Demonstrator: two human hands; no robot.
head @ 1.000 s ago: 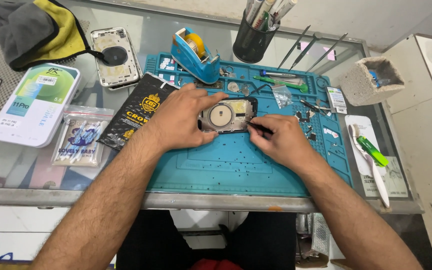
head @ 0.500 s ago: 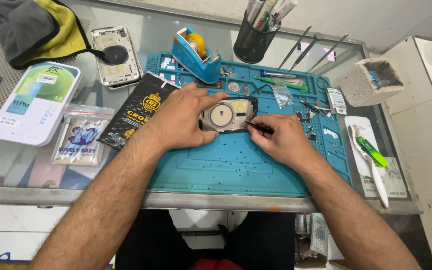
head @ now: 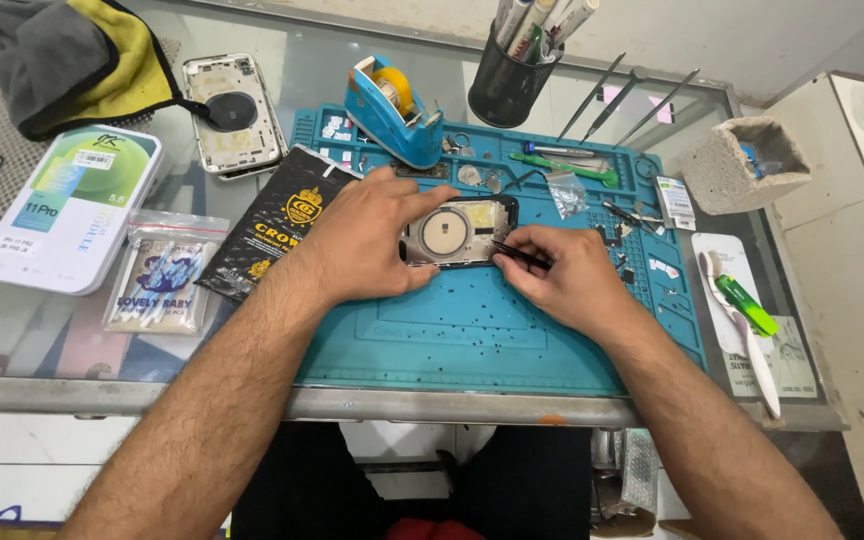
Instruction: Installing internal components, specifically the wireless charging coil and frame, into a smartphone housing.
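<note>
Left hand (head: pixel 367 240) presses down on the left end of an opened phone housing (head: pixel 457 232), fingers spread, thumb under its lower edge. Housing lies flat on the blue repair mat (head: pixel 472 330), near mat centre, round coil showing. Right hand (head: pixel 567 275) pinches dark tweezers (head: pixel 520 254), tips at the housing's right edge; what they touch is too small to tell. Behind: blue tape dispenser (head: pixel 392 110), black pen cup (head: pixel 507 85). Left of mat: black pouch (head: pixel 277 215), a 2nd phone back shell (head: pixel 232 115), white screen box (head: pixel 72 205). Glass table (head: pixel 372 60) underneath.
</note>
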